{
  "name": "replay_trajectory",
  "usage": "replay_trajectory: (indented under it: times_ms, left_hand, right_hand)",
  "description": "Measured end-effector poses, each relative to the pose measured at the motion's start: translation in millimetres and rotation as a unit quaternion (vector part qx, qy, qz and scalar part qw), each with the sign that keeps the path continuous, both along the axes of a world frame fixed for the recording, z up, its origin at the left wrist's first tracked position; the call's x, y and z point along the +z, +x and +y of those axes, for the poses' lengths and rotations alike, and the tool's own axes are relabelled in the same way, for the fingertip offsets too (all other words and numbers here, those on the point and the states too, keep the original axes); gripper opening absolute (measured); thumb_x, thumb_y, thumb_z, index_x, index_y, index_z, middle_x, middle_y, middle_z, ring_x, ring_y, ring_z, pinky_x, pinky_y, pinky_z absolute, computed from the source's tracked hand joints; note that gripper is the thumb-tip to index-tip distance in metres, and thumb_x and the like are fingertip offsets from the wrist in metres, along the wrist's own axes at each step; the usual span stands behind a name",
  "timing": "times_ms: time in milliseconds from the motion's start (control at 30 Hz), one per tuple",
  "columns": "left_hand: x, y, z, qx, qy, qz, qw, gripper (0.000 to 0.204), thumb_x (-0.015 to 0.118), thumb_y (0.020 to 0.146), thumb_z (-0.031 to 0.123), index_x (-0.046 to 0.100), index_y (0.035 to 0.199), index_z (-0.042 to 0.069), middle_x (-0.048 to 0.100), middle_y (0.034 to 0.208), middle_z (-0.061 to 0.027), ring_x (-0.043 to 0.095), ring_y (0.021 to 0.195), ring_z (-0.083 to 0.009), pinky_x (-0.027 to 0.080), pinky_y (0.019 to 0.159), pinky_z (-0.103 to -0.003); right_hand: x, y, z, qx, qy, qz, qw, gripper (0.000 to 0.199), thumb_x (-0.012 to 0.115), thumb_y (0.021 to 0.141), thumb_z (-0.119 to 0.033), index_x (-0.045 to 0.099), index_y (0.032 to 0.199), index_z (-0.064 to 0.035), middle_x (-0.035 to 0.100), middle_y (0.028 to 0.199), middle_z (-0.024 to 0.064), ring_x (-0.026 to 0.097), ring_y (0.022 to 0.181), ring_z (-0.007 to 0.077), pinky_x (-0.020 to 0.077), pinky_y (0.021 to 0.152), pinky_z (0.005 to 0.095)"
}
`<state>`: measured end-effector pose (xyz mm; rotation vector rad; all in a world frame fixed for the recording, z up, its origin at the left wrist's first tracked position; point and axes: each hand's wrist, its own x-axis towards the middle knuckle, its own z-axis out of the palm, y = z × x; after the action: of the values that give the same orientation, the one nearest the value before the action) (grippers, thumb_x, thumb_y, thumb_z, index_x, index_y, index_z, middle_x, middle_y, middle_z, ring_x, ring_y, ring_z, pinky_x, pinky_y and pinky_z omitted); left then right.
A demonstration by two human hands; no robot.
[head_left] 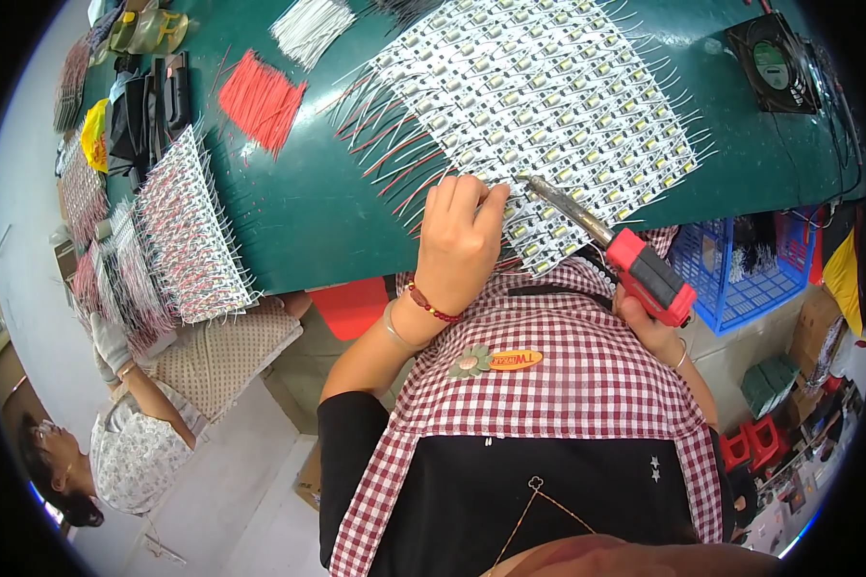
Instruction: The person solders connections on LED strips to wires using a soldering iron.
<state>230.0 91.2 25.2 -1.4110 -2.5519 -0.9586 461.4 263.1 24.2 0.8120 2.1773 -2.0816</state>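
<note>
Green matting covers the workbench [298, 207], and on it a wide sheet of small white LED modules [539, 96] is spread, thin red and white leads fringing its edges. The left hand [457, 240] is laid on the near edge of the sheet, fingers curled and pressed down on the modules to keep them flat. A soldering iron [611, 245] with a red handle is gripped in the closed right hand [654, 327], and its metal tip is brought to the modules just beside the left fingertips.

The sheet is judged light and floppy, its joints and fine leads easily bent or torn, so it is best steadied by flat pressure near the work point. The iron is stiff, probably hot at the barrel, and is safely held only by the handle.

Bundles of red wire [262, 99] and white wire [312, 27] lie farther back, stacked module sheets [188, 231] at the left, and a small fan [775, 62] at the far right.
</note>
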Motion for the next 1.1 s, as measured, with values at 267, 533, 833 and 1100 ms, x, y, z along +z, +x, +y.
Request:
replay_trajectory:
  times_ms: [267, 533, 833, 1100]
  left_hand:
    - [-2.7, 3.0, 0.4, 0.01, 0.008, 0.011, 1.0, 0.026, 0.065, 0.067, -0.008, 0.065, 0.091, 0.002, 0.047, 0.076, -0.0064, 0.049, 0.07, -0.0224, 0.041, 0.064, -0.034]
    - [-2.5, 3.4, 1.0, 0.01, -0.002, 0.018, 1.0, 0.026, 0.065, 0.068, -0.007, 0.065, 0.091, 0.002, 0.047, 0.076, -0.0063, 0.049, 0.071, -0.0222, 0.04, 0.064, -0.034]
    - [-3.8, 4.6, 0.6, 0.008, -0.015, 0.035, 0.999, 0.023, 0.062, 0.07, -0.003, 0.064, 0.093, 0.001, 0.045, 0.076, -0.0067, 0.048, 0.072, -0.0222, 0.039, 0.064, -0.034]
    - [-4.6, 5.6, 2.0, 0.015, -0.01, 0.036, 0.999, 0.025, 0.065, 0.068, -0.006, 0.065, 0.092, 0.002, 0.045, 0.076, -0.0068, 0.048, 0.071, -0.0226, 0.04, 0.065, -0.035]
  right_hand:
    - [-0.1, -1.4, -1.3, 0.031, 0.077, 0.022, 0.996, 0.018, 0.068, 0.077, -0.014, 0.064, 0.088, -0.0002, 0.061, 0.079, 0.0099, 0.059, 0.065, 0.0222, 0.046, 0.059, 0.0308]
    - [3.7, 0.5, -2.3, -0.017, -0.004, -0.011, 1.0, 0.019, 0.068, 0.078, -0.016, 0.064, 0.087, 0.0004, 0.061, 0.079, 0.0098, 0.06, 0.067, 0.0222, 0.0473, 0.061, 0.0308]
    - [-5.1, 2.8, -2.5, 0.035, 0.068, -0.008, 0.997, 0.018, 0.068, 0.076, -0.012, 0.064, 0.09, -0.0001, 0.062, 0.083, 0.0099, 0.06, 0.068, 0.0225, 0.0469, 0.06, 0.0313]
    - [-2.9, 4.5, -3.3, -0.007, 0.008, -0.01, 1.0, 0.016, 0.068, 0.076, -0.009, 0.064, 0.089, -0.0003, 0.062, 0.083, 0.0096, 0.062, 0.071, 0.0212, 0.0485, 0.062, 0.0309]
